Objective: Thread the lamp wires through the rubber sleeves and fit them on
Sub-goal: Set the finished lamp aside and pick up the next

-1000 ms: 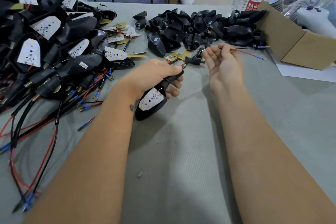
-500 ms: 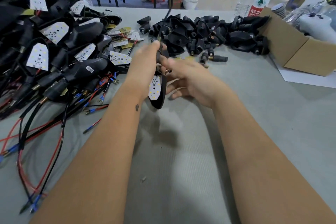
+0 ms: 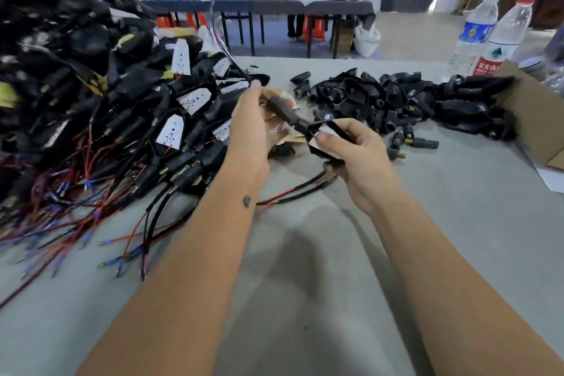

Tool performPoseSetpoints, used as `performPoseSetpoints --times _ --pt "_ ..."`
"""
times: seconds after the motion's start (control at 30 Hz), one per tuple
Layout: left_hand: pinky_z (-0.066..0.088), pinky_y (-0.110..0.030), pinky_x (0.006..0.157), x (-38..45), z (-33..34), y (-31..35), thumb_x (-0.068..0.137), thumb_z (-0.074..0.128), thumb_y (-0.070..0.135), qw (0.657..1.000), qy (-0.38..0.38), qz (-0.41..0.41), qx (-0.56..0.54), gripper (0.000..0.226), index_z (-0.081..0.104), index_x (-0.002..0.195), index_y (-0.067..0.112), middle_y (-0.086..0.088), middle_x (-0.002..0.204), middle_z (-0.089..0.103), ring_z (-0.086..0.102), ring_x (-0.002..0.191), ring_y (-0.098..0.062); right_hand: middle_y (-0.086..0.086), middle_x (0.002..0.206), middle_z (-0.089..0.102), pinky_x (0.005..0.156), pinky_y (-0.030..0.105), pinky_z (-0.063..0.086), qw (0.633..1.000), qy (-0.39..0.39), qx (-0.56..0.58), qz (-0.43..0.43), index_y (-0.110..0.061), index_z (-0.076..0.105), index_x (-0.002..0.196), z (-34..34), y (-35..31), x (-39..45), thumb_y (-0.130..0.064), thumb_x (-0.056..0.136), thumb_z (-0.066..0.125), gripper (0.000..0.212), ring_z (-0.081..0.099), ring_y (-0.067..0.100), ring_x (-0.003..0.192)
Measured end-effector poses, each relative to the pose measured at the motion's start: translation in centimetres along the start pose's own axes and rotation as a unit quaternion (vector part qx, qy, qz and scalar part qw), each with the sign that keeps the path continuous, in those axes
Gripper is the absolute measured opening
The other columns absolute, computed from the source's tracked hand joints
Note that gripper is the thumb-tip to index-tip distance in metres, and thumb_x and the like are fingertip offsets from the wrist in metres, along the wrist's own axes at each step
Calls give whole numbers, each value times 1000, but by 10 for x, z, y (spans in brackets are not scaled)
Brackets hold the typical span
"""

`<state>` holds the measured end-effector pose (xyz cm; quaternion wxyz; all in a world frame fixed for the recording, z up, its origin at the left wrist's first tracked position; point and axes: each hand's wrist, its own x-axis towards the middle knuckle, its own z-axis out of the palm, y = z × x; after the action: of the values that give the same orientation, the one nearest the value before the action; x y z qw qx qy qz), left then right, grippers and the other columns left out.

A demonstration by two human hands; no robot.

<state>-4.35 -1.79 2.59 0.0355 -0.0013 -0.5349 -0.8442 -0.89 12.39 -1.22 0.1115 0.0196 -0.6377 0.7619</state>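
Head view: right hand [image 3: 351, 149] clamps lamp housing [image 3: 325, 139], thumb pressed on white LED board [image 3: 323, 134], other fingers curled under. Left hand [image 3: 253, 128] wraps rubber sleeve [image 3: 282, 110] at far end, thumb and fingertips closed round it; exact pinch point hidden behind palm. Sleeve sits on stem between both hands, held above grey table [image 3: 305, 284], near end just touching housing neck. Red and black wires [image 3: 238, 67] exit sleeve's far end and run up-left over finished pile [image 3: 122, 119]. Looks like seating stage, judging from sleeve already on wires.

Tips for step:
- Keep housing fixed with right, push sleeve along stem axis with left, no bending at neck.
- Keep wires taut beyond sleeve to avoid bunching inside.
- Twist slightly while pushing if rubber drags.
- Check for no gap at neck before dropping on pile; red wire visible at joint, risk of pinching it.

Versus half second back: lamp swapped from left grip to right, lying flat across hands instead of hanging board-down. Hands now apart rather than overlapped. Camera tilted up, far tables [image 3: 259, 6] and bottles [image 3: 488, 36] more in view. Pile of empty housings [image 3: 396, 98] unmoved.
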Motion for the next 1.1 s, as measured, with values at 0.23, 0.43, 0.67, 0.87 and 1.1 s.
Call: performPoseSetpoints --times 0.23,0.43,0.67,0.87,1.1 --pt "43 -18 46 3 -72 60 101 52 28 990 93 62 88 30 72 83 13 6 59 51 44 47 -6 2 73 70 45 21 44 995 -10 88 54 -9 63 99 60 -26 34 -8 81 75 22 61 13 56" --pt "59 -27 80 16 -111 73 104 46 17 976 171 101 -86 25 62 91 2 -5 78 67 68 68 -11 12 102 68 88 30 57 964 -73 252 38 -10 56 106 112 -41 68 -7 93 63 14 69 21 96" --pt "54 -24 51 31 -130 51 101 44 18 970 239 26 44 21 54 87 6 -7 85 60 66 46 -13 11 94 65 76 31 59 987 -46 136 68 -7 59 111 94 -11 56 -12 100 51 14 65 22 80" --pt "36 -16 38 38 -107 44 102 37 27 964 211 49 155 40 53 68 13 3 47 53 51 35 -10 5 83 67 65 23 50 990 22 -133 30 -15 65 90 46 7 37 -2 92 51 19 63 15 71" --pt "40 -20 46 18 -24 -2 97 43 21 976 48 73 202 37 59 64 14 4 51 57 52 46 -10 -5 97 58 81 28 48 902 67 -426 -15 -22 68 95 -17 27 9 7 77 41 43 56 21 99"
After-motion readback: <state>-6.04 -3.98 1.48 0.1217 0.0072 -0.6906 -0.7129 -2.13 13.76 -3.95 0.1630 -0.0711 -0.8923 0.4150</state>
